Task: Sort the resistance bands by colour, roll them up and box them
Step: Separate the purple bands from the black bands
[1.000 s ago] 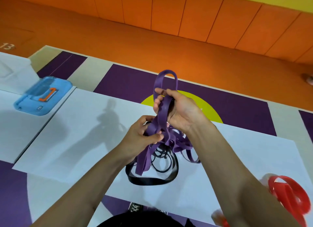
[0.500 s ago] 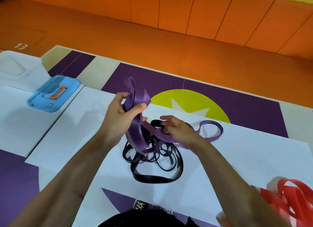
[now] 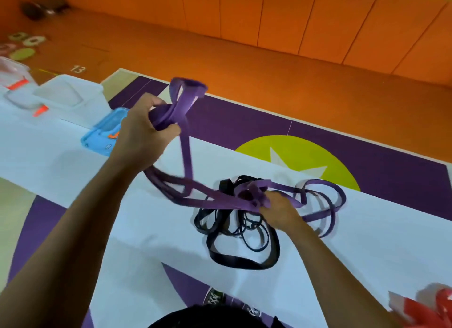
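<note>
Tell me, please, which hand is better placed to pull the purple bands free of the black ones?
Probably the left hand: it grips the purple bands lifted above the sheet, while the right hand pins the tangle over the black bands.

Black bands [image 3: 241,239] clutter centre; white sheet [image 3: 367,254] rightward lies bare.

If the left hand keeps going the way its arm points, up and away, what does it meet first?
Probably the blue lid just beyond the left hand, though the hand looks raised and may pass above it.
</note>
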